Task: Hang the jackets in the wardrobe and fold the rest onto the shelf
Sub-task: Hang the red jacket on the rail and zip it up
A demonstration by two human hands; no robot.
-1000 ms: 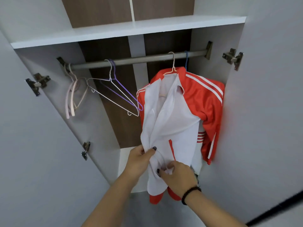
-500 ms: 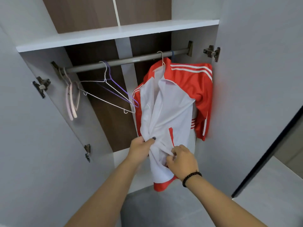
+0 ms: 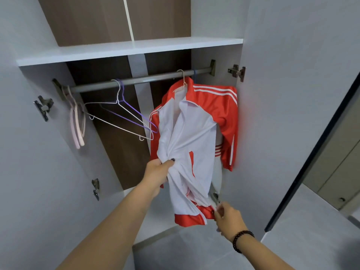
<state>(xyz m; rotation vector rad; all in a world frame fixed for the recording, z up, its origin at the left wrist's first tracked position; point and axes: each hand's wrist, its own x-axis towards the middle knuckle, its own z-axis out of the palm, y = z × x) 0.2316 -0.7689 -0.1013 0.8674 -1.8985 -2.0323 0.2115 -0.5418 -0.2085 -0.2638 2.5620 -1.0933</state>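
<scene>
Dropping: R hand [image 3: 228, 218] now at jacket [image 3: 187, 145] hem

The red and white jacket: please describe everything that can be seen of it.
The jacket is shiny red with white stripes on shoulders and sleeves, its white lining turned outward. It hangs unzipped on a pale hanger from the rail, at the right end. The left hand grips the bunched front; the right hand pinches the red hem.

Left hand [image 3: 158, 171]: gripping bunched jacket [image 3: 187, 137] front, arm extending forward.
Right hand [image 3: 228, 218]: pinching the jacket's red hem, wrist bending down.
</scene>
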